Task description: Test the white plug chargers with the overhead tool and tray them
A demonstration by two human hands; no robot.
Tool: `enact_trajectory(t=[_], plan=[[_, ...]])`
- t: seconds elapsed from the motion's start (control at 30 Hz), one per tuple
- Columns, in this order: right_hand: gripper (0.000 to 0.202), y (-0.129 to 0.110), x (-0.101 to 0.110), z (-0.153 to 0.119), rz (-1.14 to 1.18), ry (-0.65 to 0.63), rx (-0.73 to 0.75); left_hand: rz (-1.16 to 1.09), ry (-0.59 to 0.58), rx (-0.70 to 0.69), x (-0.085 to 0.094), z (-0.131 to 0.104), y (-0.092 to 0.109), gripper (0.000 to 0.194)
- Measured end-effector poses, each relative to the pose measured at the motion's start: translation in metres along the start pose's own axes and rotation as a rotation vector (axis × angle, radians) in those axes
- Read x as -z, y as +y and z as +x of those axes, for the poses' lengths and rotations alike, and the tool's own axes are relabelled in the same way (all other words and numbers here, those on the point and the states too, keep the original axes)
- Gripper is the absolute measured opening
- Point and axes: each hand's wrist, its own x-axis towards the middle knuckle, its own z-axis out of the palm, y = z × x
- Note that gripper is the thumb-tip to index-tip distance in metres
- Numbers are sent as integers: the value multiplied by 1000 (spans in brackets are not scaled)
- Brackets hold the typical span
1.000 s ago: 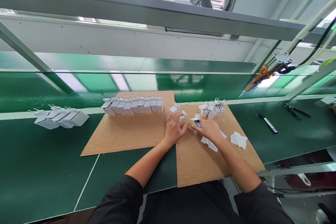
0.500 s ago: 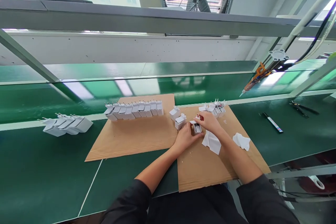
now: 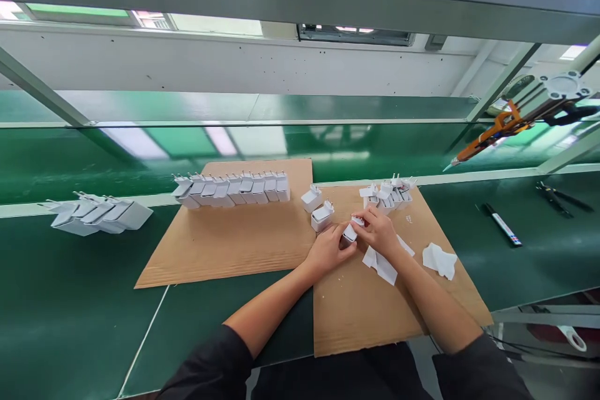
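1. You are pinching a small white charger plug (image 3: 349,234) between both hands, left hand (image 3: 328,249) and right hand (image 3: 379,231), just right of frame centre, above the cardboard sheet (image 3: 356,306).
2. It is looking light, rigid and smooth-sided; hold the body, not the prongs.
3. It is showing as a boxy white shell.
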Motion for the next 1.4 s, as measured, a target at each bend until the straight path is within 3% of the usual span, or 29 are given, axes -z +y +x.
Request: enact_trajectory(t=[0.27,0.43,0.57,0.7,0.83,0.9,1.0,1.1,1.23,1.3,1.4], plan=[[20,-5,-3,-4,-40,-54,-53,-33,-14,3,4,0,2,37],[20,-7,-4,-2,-55,-104,-98,-92,18,33,2,-2,2,46],[23,-10,-2,-2,-40,-112,-103,-127,59,19,1,-4,1,37],[33,-7,16,0,-16,-110,-87,-72,101,-18,3,-3,-2,33],[37,5,44,8,-132,26,-197,23,144,-40,9,-2,-4,42],[37,11,56,19,-205,33,-225,81,165,-40,11,-1,-5,47],[43,21,63,44,-298,-95,-215,137,164,-46,13,-1,-5,52],[55,34,62,75,-368,-321,-206,161,145,-59,16,-2,-4,53],[57,50,58,105,-410,-608,-197,187,122,-49,23,-4,-2,56],[67,52,57,109,-436,-672,-180,223,114,-49,26,-5,0,57],[70,44,59,105,-490,-661,-126,314,91,-46,28,-5,3,58]])
